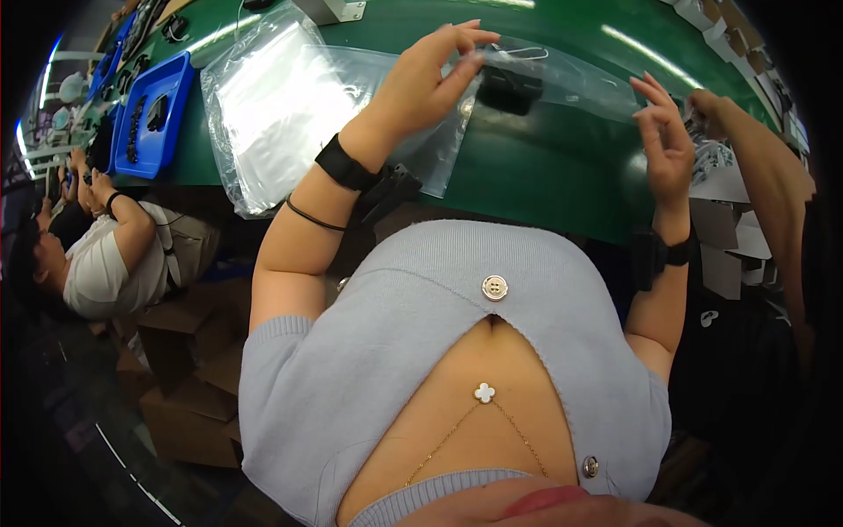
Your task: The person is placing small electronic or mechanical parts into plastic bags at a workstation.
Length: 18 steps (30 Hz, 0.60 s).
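Note:
A clear plastic bag (587, 81) lies stretched across the green table in front of me, with a black boxy item (511, 88) inside or under it and a thin white loop at its top. My left hand (435, 77) is at the bag's left end, thumb and fingers closed on the film beside the black item. Close to the bag's right end is my right hand (666, 140), its fingers curved and apart; no firm grip on the film shows. Beneath my left forearm a stack of clear plastic bags (272, 105) is spread over the table edge.
A blue tray (171, 88) with small black parts stands on the green table (562, 167) at the left. Another person (123, 246) works there. At right, another person's arm (764, 149) reaches toward small bagged items. Cardboard boxes (189, 395) stand below at left.

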Each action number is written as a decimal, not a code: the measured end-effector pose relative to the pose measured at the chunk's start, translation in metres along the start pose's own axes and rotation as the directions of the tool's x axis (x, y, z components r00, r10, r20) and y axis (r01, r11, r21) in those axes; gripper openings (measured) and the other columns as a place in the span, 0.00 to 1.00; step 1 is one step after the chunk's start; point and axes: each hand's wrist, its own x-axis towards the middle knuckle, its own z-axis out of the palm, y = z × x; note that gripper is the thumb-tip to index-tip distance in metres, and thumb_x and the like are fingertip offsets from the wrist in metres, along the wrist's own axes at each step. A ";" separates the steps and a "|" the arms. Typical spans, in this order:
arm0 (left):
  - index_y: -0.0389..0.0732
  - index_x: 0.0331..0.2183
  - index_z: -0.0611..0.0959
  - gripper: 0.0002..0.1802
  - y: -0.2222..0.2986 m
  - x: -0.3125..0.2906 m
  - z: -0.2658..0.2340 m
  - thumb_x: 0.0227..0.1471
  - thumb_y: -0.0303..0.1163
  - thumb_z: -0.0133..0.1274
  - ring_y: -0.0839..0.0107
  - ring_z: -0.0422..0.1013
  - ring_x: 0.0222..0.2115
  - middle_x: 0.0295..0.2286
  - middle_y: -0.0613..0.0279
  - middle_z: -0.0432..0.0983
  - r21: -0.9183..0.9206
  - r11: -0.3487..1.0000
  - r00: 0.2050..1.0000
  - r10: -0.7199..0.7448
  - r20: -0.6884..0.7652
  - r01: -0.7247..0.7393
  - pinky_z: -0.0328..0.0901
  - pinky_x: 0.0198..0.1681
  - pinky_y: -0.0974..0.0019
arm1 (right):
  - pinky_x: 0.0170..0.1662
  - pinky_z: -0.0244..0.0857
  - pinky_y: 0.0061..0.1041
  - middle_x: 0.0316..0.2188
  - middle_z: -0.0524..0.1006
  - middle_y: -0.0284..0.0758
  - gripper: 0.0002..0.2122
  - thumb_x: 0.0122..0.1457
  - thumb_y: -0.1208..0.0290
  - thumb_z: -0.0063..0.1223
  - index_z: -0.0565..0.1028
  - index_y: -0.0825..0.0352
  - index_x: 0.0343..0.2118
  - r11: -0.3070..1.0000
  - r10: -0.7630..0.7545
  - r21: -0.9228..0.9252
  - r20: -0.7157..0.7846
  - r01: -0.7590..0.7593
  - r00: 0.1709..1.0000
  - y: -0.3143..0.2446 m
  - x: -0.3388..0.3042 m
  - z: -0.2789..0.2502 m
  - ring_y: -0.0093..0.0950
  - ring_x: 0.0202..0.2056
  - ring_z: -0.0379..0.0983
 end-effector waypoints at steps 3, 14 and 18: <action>0.36 0.33 0.70 0.12 0.011 0.007 0.011 0.48 0.30 0.55 0.59 0.69 0.44 0.37 0.51 0.74 -0.227 0.930 0.952 -0.303 -0.034 0.288 0.63 0.46 0.61 | 0.54 0.58 0.34 0.37 0.76 0.38 0.08 0.61 0.67 0.45 0.71 0.66 0.31 0.962 0.213 0.185 -0.065 -0.198 0.975 0.024 0.006 0.014 0.28 0.44 0.71; 0.34 0.44 0.68 0.17 -0.023 0.013 0.034 0.53 0.29 0.49 0.73 0.71 0.18 0.23 0.55 0.73 0.137 0.856 0.855 -0.511 0.088 0.498 0.66 0.21 0.70 | 0.29 0.66 0.34 0.23 0.76 0.40 0.09 0.58 0.64 0.47 0.69 0.65 0.35 0.811 0.332 -0.493 -0.057 -0.315 0.942 0.081 0.032 0.055 0.41 0.27 0.74; 0.34 0.48 0.63 0.22 -0.004 0.021 0.036 0.51 0.26 0.47 0.61 0.75 0.23 0.27 0.45 0.73 -0.342 0.551 0.648 -0.672 0.360 0.761 0.71 0.25 0.65 | 0.32 0.67 0.38 0.27 0.76 0.43 0.10 0.54 0.66 0.50 0.69 0.64 0.36 0.833 0.300 -0.463 -0.081 -0.302 0.951 0.074 0.047 0.072 0.47 0.30 0.72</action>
